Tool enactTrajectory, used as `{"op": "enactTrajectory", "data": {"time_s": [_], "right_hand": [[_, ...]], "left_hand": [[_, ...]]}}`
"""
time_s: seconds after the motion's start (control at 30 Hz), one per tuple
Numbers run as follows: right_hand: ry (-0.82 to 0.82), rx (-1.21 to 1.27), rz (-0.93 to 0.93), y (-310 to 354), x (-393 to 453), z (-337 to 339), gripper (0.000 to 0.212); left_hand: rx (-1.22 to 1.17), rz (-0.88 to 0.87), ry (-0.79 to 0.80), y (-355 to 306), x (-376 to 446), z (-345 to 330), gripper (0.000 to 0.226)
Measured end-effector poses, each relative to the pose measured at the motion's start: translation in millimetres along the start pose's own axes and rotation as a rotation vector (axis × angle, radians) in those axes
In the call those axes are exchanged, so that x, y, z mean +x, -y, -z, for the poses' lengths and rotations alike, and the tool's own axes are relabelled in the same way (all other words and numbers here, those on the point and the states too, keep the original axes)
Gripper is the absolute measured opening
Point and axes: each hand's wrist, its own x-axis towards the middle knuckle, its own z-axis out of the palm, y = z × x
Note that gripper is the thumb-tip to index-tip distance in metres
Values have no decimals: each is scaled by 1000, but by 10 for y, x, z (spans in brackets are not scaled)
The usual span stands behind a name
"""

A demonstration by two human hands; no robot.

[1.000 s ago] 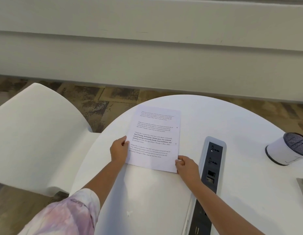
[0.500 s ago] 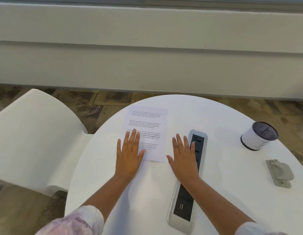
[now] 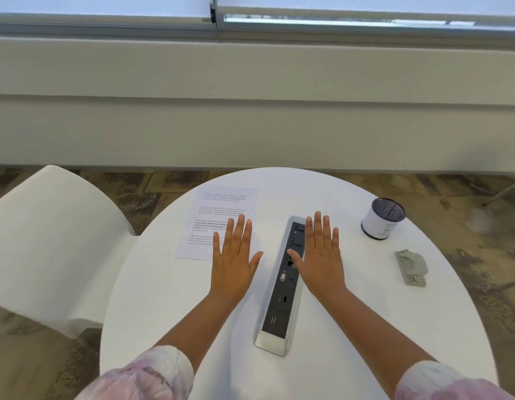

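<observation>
A printed sheet of paper [image 3: 218, 215] lies flat on the round white table [image 3: 351, 313], toward its far left. My left hand [image 3: 234, 255] is spread flat, palm down, with its fingers over the sheet's near right corner. My right hand [image 3: 319, 252] is also flat with straight fingers, lying over the upper part of the grey power and socket strip [image 3: 279, 307] set in the table's middle. Neither hand holds anything.
A white cylindrical cup with a dark top [image 3: 383, 219] stands at the table's far right. A small grey hole punch [image 3: 411, 271] lies nearer on the right. A white chair [image 3: 48, 249] sits left of the table. A low wall and window run behind.
A second ago both hands pinched the sheet's near corners. They let go and now lie flat; the right hand shifted right onto the socket strip. The view has tilted up.
</observation>
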Motion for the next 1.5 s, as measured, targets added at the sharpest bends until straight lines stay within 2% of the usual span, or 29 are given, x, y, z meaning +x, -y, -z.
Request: {"op": "enactTrajectory", "data": {"time_s": [0.47, 0.67, 0.83, 1.1, 1.33, 1.5], "right_hand": [[-61, -26, 1, -878, -378, 357, 74], [-52, -100, -13, -1288, -507, 308, 69], [-48, -61, 22, -1610, -582, 192, 63], [126, -57, 68, -2064, -630, -159, 54], [257, -40, 98, -2205, -698, -482, 53], [383, 50, 176, -2208, -752, -664, 51]], "left_hand": [[-115, -36, -37, -799, -136, 119, 70], [-140, -33, -3, -1103, -228, -53, 66], [-148, -35, 45, -1297, -332, -165, 68], [-196, 7, 136, -1408, -515, -437, 72], [-108, 64, 291, -1348, -664, -763, 101], [-78, 103, 388, -1260, -767, -926, 109]]}}
